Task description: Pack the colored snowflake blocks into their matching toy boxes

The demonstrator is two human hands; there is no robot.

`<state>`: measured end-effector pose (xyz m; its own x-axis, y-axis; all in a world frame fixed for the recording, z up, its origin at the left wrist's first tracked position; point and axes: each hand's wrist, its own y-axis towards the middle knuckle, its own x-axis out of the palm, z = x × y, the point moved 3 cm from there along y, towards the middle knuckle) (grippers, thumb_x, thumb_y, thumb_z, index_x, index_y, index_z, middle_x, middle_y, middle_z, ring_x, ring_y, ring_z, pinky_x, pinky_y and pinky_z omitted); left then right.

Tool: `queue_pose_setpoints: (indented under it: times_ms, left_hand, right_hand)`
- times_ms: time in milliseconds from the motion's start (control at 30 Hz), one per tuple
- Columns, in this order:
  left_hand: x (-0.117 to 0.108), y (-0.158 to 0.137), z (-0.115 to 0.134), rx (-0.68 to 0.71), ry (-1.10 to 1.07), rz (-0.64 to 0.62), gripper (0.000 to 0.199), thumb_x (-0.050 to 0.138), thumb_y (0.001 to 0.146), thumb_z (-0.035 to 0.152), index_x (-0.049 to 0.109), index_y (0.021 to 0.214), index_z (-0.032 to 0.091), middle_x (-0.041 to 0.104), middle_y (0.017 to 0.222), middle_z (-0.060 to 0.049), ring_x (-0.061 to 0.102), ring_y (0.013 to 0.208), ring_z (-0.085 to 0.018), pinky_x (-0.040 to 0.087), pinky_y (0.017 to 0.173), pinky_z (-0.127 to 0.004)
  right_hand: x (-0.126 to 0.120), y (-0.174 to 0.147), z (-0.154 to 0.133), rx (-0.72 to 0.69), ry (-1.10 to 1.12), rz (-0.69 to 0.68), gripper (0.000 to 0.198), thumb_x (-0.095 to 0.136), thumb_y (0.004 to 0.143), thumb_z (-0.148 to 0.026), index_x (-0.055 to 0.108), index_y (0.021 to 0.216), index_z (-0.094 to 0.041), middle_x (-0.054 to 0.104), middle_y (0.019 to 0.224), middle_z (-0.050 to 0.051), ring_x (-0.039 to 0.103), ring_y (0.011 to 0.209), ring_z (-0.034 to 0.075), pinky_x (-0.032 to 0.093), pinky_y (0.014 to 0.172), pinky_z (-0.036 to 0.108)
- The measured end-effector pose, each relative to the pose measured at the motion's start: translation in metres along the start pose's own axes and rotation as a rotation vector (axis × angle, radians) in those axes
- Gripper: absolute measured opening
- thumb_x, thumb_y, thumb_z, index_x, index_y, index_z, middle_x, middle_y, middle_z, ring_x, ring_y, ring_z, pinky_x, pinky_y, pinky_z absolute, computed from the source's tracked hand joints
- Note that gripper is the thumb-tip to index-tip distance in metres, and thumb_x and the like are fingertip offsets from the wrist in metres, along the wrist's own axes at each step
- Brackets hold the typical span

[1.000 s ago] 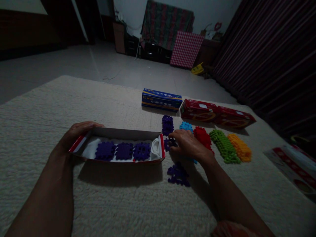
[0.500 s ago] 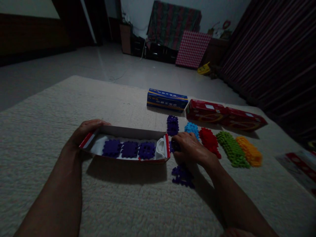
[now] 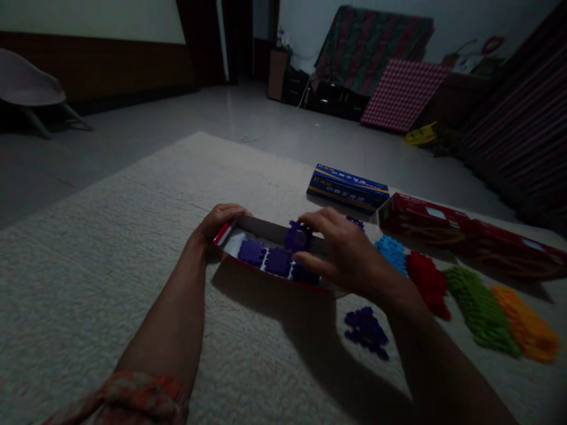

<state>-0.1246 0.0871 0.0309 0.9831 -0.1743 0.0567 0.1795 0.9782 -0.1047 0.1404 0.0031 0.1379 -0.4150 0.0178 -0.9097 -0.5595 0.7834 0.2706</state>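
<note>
From my open cardboard box (image 3: 266, 229), I've room over the mat (image 3: 230, 171) at eleven and six o'clock. A blue carton (image 3: 348, 188) blocks two; purple notched pieces (image 3: 367, 332), four.

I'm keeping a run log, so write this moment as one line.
left hand: at open box | right hand: holds purple piece | inside box: more purple pieces

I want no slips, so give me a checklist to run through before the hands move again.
1. Left hand steadying the box: ok, it grips the left end.
2. Right hand holding a purple piece: ok, between thumb and fingers, over the box.
3. Row of purple pieces in the box: ok, three places show.
4. Contents at the box's right end: cannot tell, the right hand hides them.
5. Mat free of loose purple pieces: not ok, some lie there.
</note>
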Motion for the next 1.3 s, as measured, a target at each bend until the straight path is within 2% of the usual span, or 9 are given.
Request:
queue_pose_setpoints:
  times_ms: [133,267,600,767,833,900,1067,1167,1300]
  left_hand:
    - [-0.002,0.004,-0.004,0.032,-0.022,-0.024,0.026,0.075,0.074,0.042,0.077,0.08,0.017,0.072,0.074,-0.004,0.064,0.067,-0.019,0.052,0.066,-0.032]
    - [-0.002,0.005,-0.006,0.019,-0.051,-0.035,0.026,0.076,0.075,0.041,0.077,0.08,0.016,0.071,0.073,-0.004,0.063,0.065,-0.017,0.05,0.064,-0.031]
    - [0.001,0.002,-0.004,0.012,-0.11,-0.057,0.024,0.077,0.075,0.039,0.077,0.079,0.015,0.071,0.071,-0.003,0.063,0.064,-0.016,0.049,0.062,-0.029]
    - [0.0,0.003,-0.001,0.021,-0.056,-0.045,0.026,0.076,0.073,0.041,0.077,0.077,0.016,0.071,0.073,-0.005,0.064,0.065,-0.019,0.049,0.064,-0.032]
    - [0.0,0.003,0.0,0.037,-0.03,-0.039,0.026,0.076,0.072,0.041,0.077,0.076,0.016,0.072,0.074,-0.006,0.064,0.067,-0.02,0.05,0.065,-0.033]
    - [0.0,0.003,0.002,0.058,-0.004,-0.036,0.024,0.075,0.072,0.04,0.078,0.075,0.016,0.072,0.074,-0.007,0.064,0.069,-0.02,0.05,0.067,-0.033]
    - [0.002,-0.001,0.004,-0.019,0.001,-0.006,0.026,0.078,0.073,0.044,0.08,0.078,0.019,0.075,0.078,-0.007,0.067,0.072,-0.023,0.053,0.068,-0.034]
    - [0.002,-0.004,0.003,-0.059,-0.008,-0.001,0.026,0.08,0.074,0.045,0.08,0.08,0.019,0.075,0.079,-0.007,0.067,0.071,-0.024,0.054,0.066,-0.034]
    - [0.003,-0.007,0.002,-0.083,-0.037,0.009,0.027,0.08,0.078,0.044,0.081,0.089,0.019,0.076,0.083,-0.005,0.068,0.074,-0.023,0.053,0.07,-0.032]
  right_hand:
    - [0.046,0.032,-0.032,0.032,0.023,-0.184,0.039,0.076,0.086,-0.025,0.062,0.123,-0.02,0.066,0.117,0.012,0.066,0.098,0.025,0.055,0.086,0.038]
    - [0.064,0.041,-0.033,0.074,0.021,-0.275,0.035,0.076,0.087,-0.027,0.064,0.119,-0.018,0.067,0.117,0.014,0.067,0.093,0.025,0.055,0.081,0.037]
    - [0.076,0.05,-0.035,0.08,0.057,-0.279,0.03,0.073,0.089,-0.036,0.066,0.111,-0.016,0.067,0.119,0.016,0.068,0.098,0.027,0.055,0.085,0.038]
    - [0.049,0.036,-0.027,0.023,0.074,-0.118,0.019,0.068,0.095,-0.03,0.067,0.111,-0.018,0.069,0.107,0.01,0.067,0.088,0.021,0.054,0.079,0.035]
    - [0.026,0.024,-0.011,0.001,0.069,-0.001,0.011,0.063,0.097,-0.026,0.069,0.103,-0.019,0.071,0.1,0.008,0.068,0.085,0.019,0.054,0.077,0.034]
    - [0.002,0.009,0.018,0.02,0.028,0.09,0.014,0.058,0.098,-0.026,0.071,0.096,-0.02,0.073,0.095,0.008,0.068,0.08,0.018,0.055,0.075,0.033]
    - [-0.042,-0.041,0.116,0.276,-0.184,0.158,0.023,0.056,0.092,-0.026,0.079,0.093,-0.021,0.077,0.091,0.008,0.071,0.08,0.021,0.056,0.077,0.035]
    - [-0.042,-0.068,0.158,0.434,-0.269,0.085,0.022,0.059,0.089,-0.022,0.08,0.095,-0.019,0.079,0.096,0.009,0.073,0.086,0.022,0.055,0.079,0.033]
    - [-0.022,-0.08,0.169,0.447,-0.307,0.036,0.022,0.064,0.089,-0.021,0.08,0.105,-0.017,0.076,0.105,0.012,0.071,0.095,0.023,0.053,0.086,0.034]
